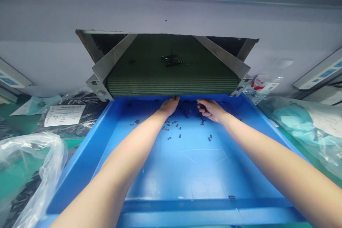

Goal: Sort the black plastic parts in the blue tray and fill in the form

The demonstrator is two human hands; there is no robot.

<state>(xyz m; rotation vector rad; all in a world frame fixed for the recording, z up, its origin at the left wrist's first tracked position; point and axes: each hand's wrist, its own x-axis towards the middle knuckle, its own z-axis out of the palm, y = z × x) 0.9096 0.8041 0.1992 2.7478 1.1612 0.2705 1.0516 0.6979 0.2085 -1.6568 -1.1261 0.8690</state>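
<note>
Both arms reach to the far end of a blue plastic tray (pixel 171 181). My left hand (pixel 169 106) is closed at the far wall, below the belt's end, with something dark at its fingertips that I cannot make out. To its right, my right hand (pixel 211 109) is curled over dark small parts, and what its fingers hold is hidden. Small dark rod-like pieces (pixel 175 122) lie scattered on the tray floor around and between the hands. A darker group of parts (pixel 187 108) sits between the two hands, partly in shadow.
A green conveyor belt (pixel 171 83) ends over the tray between metal side guides, carrying a small cluster of dark parts (pixel 173 60). Labelled plastic bags (pixel 64 115) lie at left, a clear bag (pixel 34 153) nearer. At right are a plastic bottle (pixel 263 83) and another bag (pixel 301 121).
</note>
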